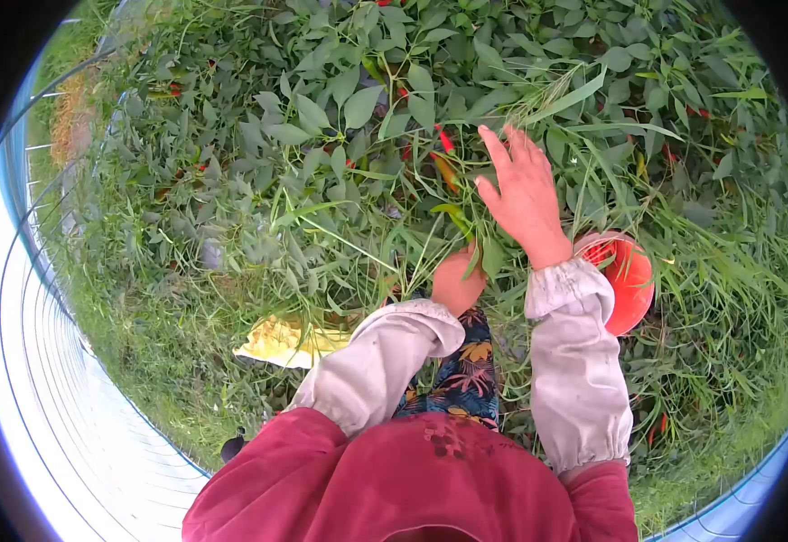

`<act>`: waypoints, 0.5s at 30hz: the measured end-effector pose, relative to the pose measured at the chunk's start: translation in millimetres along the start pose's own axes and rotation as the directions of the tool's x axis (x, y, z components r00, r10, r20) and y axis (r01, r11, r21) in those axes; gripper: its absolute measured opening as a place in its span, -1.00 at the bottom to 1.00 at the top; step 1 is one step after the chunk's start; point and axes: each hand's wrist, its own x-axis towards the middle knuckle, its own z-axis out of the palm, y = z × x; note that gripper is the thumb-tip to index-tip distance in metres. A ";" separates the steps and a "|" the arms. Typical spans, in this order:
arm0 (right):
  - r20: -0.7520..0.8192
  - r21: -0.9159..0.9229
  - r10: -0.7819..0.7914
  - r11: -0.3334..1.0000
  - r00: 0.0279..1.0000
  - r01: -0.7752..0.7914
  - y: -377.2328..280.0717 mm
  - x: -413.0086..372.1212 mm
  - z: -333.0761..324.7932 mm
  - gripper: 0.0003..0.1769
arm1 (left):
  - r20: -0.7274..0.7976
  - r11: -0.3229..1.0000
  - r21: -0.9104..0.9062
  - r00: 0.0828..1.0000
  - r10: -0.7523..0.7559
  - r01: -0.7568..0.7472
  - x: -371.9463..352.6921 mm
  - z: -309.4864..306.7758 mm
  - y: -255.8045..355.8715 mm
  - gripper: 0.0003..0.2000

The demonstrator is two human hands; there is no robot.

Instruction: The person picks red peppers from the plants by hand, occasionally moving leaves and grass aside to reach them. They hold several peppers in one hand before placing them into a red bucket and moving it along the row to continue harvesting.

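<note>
Peppers: hanging among the leaves, centre to upper centre of the frame, red, orange and green; likely light and firm, with smooth, slightly slippery skin that could bruise or split if squeezed.
Stems: the better hold is probably close to the stem end, as the shoots look thin and easily snapped.
Right hand: released, fingers spread over the foliage just right of the orange pepper.
Left hand: low at centre, leaves over its fingers; cannot tell whether it grasps anything.
Bucket: right of centre, beside the right wrist; its rim sits close enough to be knocked.
Grass: long blades cross the plants and could snag fingers.
Yellow sack: lower left, beyond the left sleeve.
Room: tight between stalks; freer above the leaves.
</note>
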 end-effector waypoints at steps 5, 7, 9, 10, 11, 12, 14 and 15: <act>0.580 -0.430 0.084 0.877 0.810 0.216 93.6 -45.1 27.3 -0.31 | -0.121 0.954 0.257 0.974 0.192 -0.156 23.4 4.3 34.7 -0.80; 0.576 -0.409 0.136 0.902 0.806 0.139 102.2 -58.0 18.3 -0.30 | -0.071 0.963 0.259 0.993 0.092 -0.071 24.1 7.6 42.6 -0.80; 0.567 -0.386 0.182 0.920 0.803 0.064 109.7 -61.7 14.7 -0.29 | -0.012 0.934 0.356 1.000 0.014 -0.009 22.6 9.5 36.7 -0.79; 0.573 -0.387 0.215 0.922 0.791 0.030 111.8 -62.2 16.8 -0.31 | 0.040 0.916 0.401 0.999 -0.023 0.005 22.3 9.3 32.2 -0.76; 0.579 -0.386 0.246 0.922 0.778 -0.005 112.1 -62.2 20.3 -0.34 | 0.032 0.915 0.403 0.999 -0.027 0.011 20.3 8.0 27.8 -0.76; 0.539 -0.285 0.230 0.955 0.810 -0.082 111.8 -62.5 24.4 -0.42 | 0.025 0.938 0.345 1.000 0.005 -0.013 16.0 6.4 23.9 -0.74; 0.516 -0.183 0.211 0.974 0.830 -0.134 108.3 -59.4 22.6 -0.47 | 0.060 0.951 0.305 0.997 0.039 -0.056 9.9 3.2 16.4 -0.64; 0.493 -0.082 0.202 0.979 0.846 -0.186 96.4 -54.8 13.9 -0.52 | 0.061 0.952 0.301 0.997 0.037 -0.054 10.0 4.3 12.1 -0.64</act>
